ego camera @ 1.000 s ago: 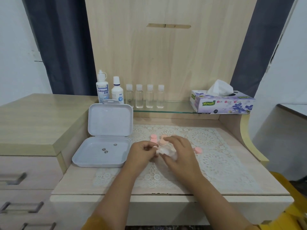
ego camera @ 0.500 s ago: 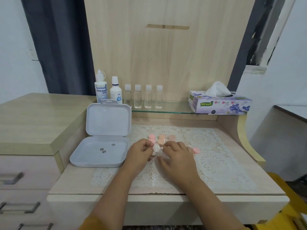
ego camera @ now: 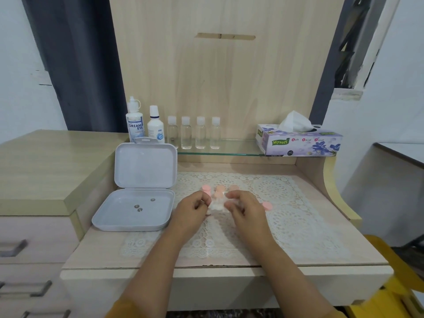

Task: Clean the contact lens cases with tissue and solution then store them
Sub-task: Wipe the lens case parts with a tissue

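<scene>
You are in the wiping step. Your left hand [ego camera: 194, 206] and right hand [ego camera: 243, 206] meet over the lace mat [ego camera: 286, 216], just right of the open white box [ego camera: 133, 211], with a crumpled tissue [ego camera: 216, 205] between them. The left hand's fingers are curled and pinch the left edge of that tissue; a case part may be inside it, but that is hidden. The right hand's fingers curl over the tissue's right side and press into it, so it looks like a rubbing or twisting grip.

The pink lens case pieces [ego camera: 219, 190] lie on the mat just beyond your fingertips, farther from the box's hinge side than the hands are, and one pink cap [ego camera: 267, 205] sits alone just past your right hand, well apart from the box. None of them is in the box yet; only three small metal discs [ego camera: 138, 208] lie in its tray.

Judging from this, most of the work remains. Next, finish the piece in the tissue, set it apart from the unwiped ones, and pick up another. The solution bottle [ego camera: 135, 126] stands behind the box's raised lid; reach over the lid without knocking it. Small caps can slip on the lace, so pinch firmly.
</scene>
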The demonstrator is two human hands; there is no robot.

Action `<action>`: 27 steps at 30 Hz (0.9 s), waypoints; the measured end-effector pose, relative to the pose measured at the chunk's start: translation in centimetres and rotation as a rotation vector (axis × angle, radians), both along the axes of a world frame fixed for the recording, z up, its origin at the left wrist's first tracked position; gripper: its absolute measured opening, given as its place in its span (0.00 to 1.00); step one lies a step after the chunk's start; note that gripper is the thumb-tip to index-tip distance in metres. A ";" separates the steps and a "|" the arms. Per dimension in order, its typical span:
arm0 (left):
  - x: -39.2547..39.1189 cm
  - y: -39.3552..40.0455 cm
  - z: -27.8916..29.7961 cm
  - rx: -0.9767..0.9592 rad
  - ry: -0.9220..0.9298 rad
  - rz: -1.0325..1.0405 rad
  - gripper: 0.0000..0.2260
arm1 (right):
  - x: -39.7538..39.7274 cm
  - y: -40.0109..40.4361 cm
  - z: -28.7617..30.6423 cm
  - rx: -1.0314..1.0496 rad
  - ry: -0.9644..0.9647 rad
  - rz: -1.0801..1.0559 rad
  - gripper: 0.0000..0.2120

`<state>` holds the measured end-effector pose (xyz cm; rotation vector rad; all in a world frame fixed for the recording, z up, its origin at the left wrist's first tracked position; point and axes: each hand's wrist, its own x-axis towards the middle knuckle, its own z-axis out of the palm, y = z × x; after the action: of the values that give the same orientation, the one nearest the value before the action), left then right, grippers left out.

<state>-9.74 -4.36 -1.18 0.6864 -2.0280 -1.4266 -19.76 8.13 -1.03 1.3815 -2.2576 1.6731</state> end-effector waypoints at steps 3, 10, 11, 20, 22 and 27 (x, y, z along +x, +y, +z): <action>0.0 0.2 0.2 -0.021 0.006 -0.005 0.14 | 0.0 0.1 -0.2 -0.027 0.100 -0.087 0.05; 0.0 0.0 -0.1 -0.024 -0.017 0.011 0.13 | 0.1 -0.6 -1.2 0.213 0.402 -0.027 0.13; 0.0 0.0 -0.1 -0.020 -0.014 0.009 0.13 | 0.0 -0.6 -1.3 0.226 0.427 -0.030 0.13; 0.4 0.2 0.1 0.015 -0.003 -0.029 0.10 | -0.3 -1.2 -1.0 0.262 0.404 0.019 0.08; 0.3 0.4 0.2 0.033 0.010 -0.022 0.07 | -0.1 -1.1 -0.8 0.265 0.352 0.023 0.07; 0.5 0.4 0.7 0.115 0.103 -0.122 0.07 | 0.1 -0.8 -0.6 0.180 0.174 -0.018 0.08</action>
<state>-9.22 -3.91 -0.52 0.5317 -1.9491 -1.6255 -19.63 7.36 -1.61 1.4715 -2.3599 1.3139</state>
